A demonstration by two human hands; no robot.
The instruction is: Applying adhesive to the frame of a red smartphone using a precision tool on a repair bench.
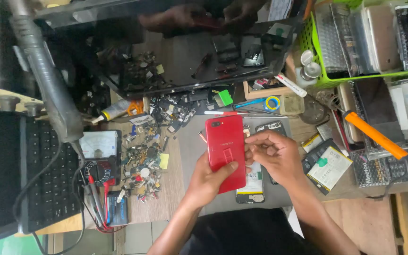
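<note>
While the left hand (208,177) grips the glossy red plastic phone back cover (226,152) from below, long axis running away from the body, the right hand (272,156) pinches its right edge, both equally close

Wooden bench (173,198) — parts (142,165), multimeter (101,156).

The person's two forearms are bare from the elbows down, with no sleeves in view. Both hands, the left hand (209,178) and the right hand (275,156), are bare: no gloves, rings or watch. Dark black clothing (251,233) shows at six o'clock.
</note>
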